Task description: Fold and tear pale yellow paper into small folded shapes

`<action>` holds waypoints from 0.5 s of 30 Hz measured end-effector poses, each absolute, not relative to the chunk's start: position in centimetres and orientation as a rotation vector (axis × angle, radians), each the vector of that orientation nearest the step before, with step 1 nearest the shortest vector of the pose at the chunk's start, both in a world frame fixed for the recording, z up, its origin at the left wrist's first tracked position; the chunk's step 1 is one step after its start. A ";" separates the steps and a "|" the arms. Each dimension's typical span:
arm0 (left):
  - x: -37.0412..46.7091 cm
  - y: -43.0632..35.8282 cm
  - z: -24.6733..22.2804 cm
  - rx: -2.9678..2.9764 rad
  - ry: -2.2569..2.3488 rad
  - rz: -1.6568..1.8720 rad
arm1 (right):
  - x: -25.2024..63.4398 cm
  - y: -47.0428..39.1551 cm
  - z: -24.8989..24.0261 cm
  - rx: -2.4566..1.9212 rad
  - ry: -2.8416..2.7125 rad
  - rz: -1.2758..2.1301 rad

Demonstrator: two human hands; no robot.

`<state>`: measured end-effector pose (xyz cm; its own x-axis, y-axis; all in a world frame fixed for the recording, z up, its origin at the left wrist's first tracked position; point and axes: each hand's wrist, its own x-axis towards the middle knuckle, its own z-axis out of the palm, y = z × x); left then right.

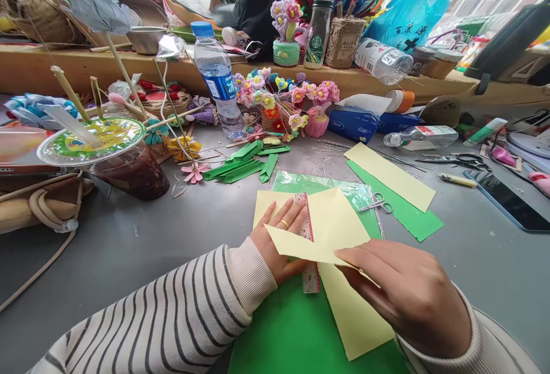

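My left hand (268,251) lies flat with fingers stretched over a pale yellow sheet of paper (339,219) and a patterned ruler (311,282) with a red edge. A lifted flap of the yellow sheet partly covers this hand. Between thumb and fingers, my right hand (412,291) pinches the raised edge of that sheet. Another part of yellow paper (361,322) shows under the right hand; whether it is a separate piece I cannot tell. Green paper (279,334) lies beneath, with a clear plastic sleeve (296,179) at its far end. Small scissors (378,203) rest beside the sleeve.
Yellow (391,176) and green strips (412,219) lie at right, near black scissors (459,160) and a phone (511,199). Folded green pieces (240,165) sit ahead. A drink cup (129,173), water bottle (221,87) and craft flowers (296,93) stand farther back.
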<state>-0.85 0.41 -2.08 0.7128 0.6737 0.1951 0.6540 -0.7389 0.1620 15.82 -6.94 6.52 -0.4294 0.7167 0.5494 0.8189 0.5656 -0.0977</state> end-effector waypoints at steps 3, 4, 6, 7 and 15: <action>-0.9 0.6 -2.5 2.839 1.087 0.368 | 15.8 -7.4 7.1 -1.206 -2.225 -0.145; -0.9 0.7 -2.5 2.842 1.084 0.371 | 15.8 -7.6 7.3 -1.189 -2.199 -0.074; -0.9 0.8 -2.5 2.847 1.069 0.359 | 16.1 -7.8 7.6 -1.181 -2.124 0.111; -0.8 0.8 -2.3 2.847 1.056 0.352 | 16.3 -7.8 7.6 -1.202 -2.045 0.183; -0.9 0.5 -0.1 2.679 1.017 0.393 | 18.4 -4.0 4.5 -1.459 -1.101 1.064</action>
